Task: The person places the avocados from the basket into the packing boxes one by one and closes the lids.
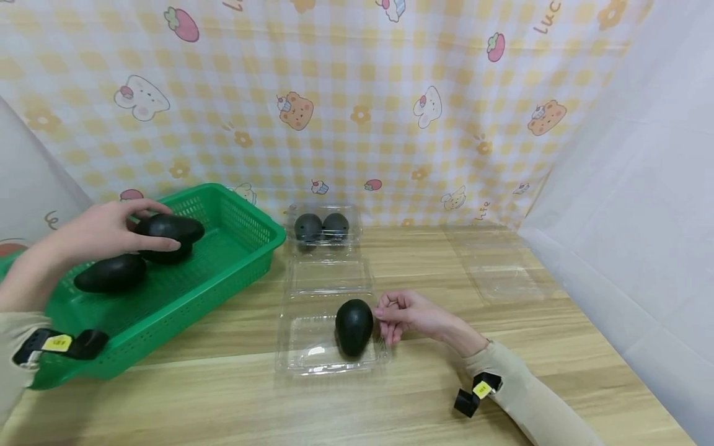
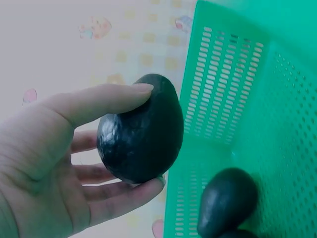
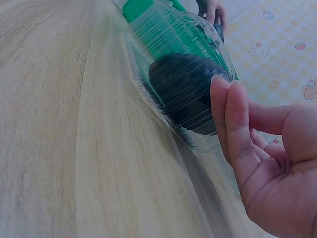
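My left hand [image 1: 106, 232] grips a dark avocado [image 1: 184, 227] over the green plastic basket [image 1: 189, 310], thumb on one side and fingers on the other. Two more avocados lie in the basket, one [image 1: 111, 274] near its left side and another partly covered by the held one. At the middle of the table stands a clear plastic clamshell box [image 1: 309, 347], its lid folded back. One avocado [image 1: 354, 328] sits in the right half of its tray. With thumb and fingertips, my right hand [image 3: 267, 153] pinches the tray's right rim beside that avocado.
Behind the opened box, a clear box holds two dark round fruits [image 1: 308, 228]. Another clear plastic box [image 1: 507, 272] lies at the right of the wooden table [image 1: 446, 396]. A yellow checked cloth [image 1: 357, 148] hangs along the back, and white sheeting [image 1: 630, 204] stands at the right.
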